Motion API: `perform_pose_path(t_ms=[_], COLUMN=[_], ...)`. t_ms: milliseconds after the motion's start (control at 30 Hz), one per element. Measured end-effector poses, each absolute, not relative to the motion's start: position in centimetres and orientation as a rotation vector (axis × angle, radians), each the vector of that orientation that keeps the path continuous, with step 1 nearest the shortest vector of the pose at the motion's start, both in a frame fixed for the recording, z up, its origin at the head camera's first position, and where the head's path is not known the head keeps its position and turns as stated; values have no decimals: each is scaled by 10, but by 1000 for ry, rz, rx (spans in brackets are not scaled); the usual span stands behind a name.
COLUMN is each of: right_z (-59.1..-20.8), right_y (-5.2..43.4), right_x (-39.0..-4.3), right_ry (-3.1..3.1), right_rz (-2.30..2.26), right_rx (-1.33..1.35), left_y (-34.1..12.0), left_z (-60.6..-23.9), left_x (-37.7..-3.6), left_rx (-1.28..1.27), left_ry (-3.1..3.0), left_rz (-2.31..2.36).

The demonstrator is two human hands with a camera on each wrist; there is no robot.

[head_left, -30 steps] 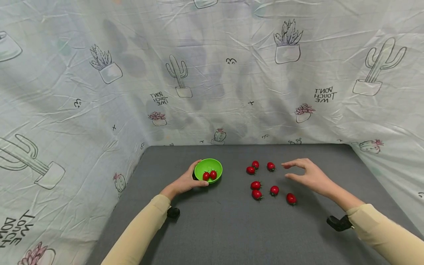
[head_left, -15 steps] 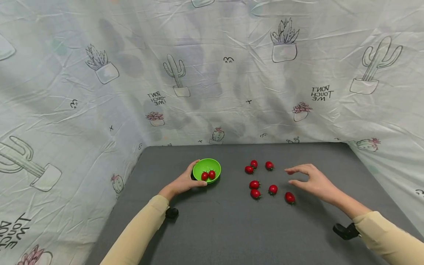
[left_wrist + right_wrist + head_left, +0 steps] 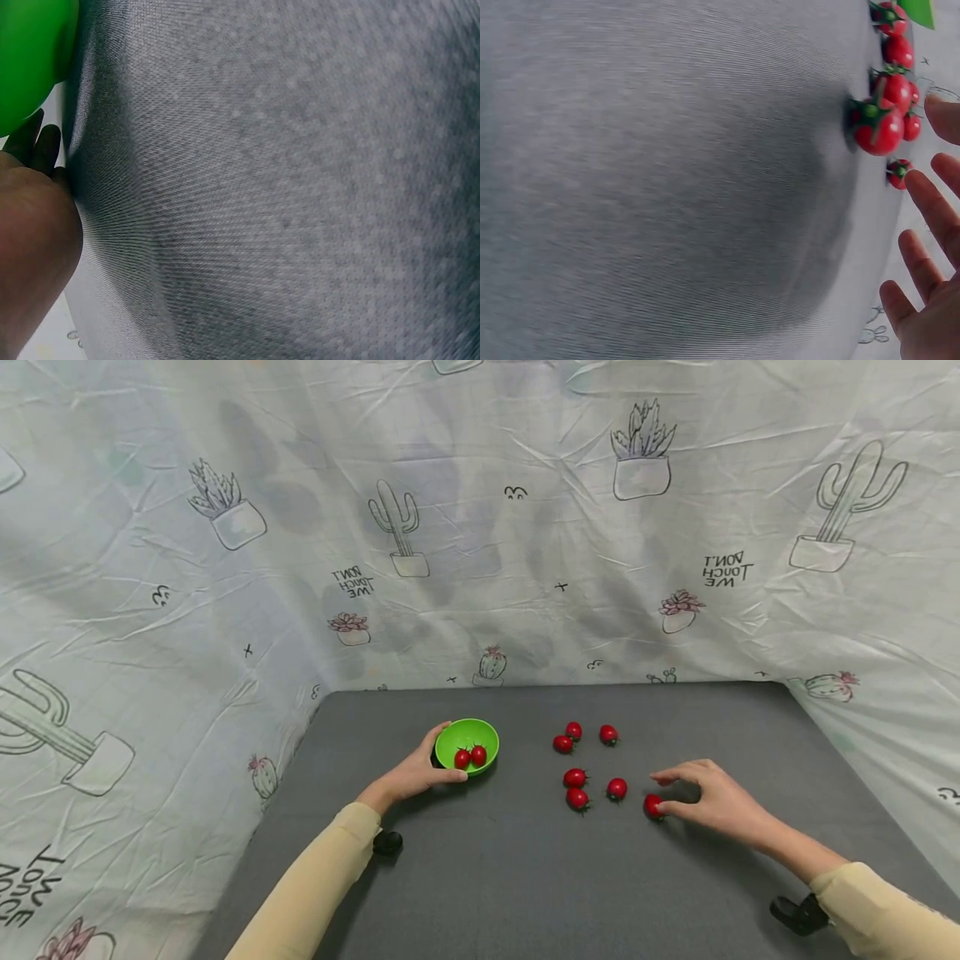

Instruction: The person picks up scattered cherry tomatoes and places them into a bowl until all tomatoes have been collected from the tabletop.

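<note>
My left hand (image 3: 411,775) holds a green bowl (image 3: 468,732) at the left side of the table, thumb at the near rim and fingers behind. Two cherry tomatoes (image 3: 462,759) lie inside it. At the right, my right hand (image 3: 718,806) hovers over the nearest loose cherry tomato (image 3: 652,807), its thumb overlapping that tomato in the head view. In the right wrist view its fingers (image 3: 930,206) are spread and stand apart from the closest tomato (image 3: 881,133). The left wrist view has only the bowl's side (image 3: 34,60) and part of the left hand.
Several more cherry tomatoes lie between the hands: one just left of the right hand (image 3: 617,789), a touching pair (image 3: 575,778), and a group farther back (image 3: 609,734). The grey table (image 3: 495,877) ends at a white printed curtain (image 3: 480,568).
My right hand has moved back toward me and down to the nearest tomato. The left hand stays on the bowl. The view has shifted slightly.
</note>
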State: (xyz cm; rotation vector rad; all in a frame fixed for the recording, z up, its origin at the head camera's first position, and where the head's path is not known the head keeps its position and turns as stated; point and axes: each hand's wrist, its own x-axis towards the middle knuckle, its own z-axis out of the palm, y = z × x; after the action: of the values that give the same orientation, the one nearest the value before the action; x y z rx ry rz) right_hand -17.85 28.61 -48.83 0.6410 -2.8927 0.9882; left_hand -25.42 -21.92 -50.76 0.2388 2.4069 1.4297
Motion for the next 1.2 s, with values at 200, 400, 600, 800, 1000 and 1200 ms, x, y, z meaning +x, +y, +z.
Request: perform_pose_path(t_ms=[200,400,600,800,1000,1200], right_z=[-498,-505,-510,-515,-518,-519], right_y=[285,282,280,276,273,273], right_x=[-172,-167,-166,-169,-170,-171], right_ry=[-2905,-2907,-2899,-2907,-2885,-2896], right_rz=[949,951,972,952,949,974], right_rx=[611,545,493,453,439,410], left_y=[-222,-221,-221,-222,-222,-222], left_z=[-511,-508,-508,-508,-508,-509], left_x=[-256,-255,-255,-255,-255,-255], left_rx=[255,276,272,277,275,276], left_ry=[2423,2405,2401,2406,2412,2414], left_rz=[1414,1420,1426,1418,1403,1405])
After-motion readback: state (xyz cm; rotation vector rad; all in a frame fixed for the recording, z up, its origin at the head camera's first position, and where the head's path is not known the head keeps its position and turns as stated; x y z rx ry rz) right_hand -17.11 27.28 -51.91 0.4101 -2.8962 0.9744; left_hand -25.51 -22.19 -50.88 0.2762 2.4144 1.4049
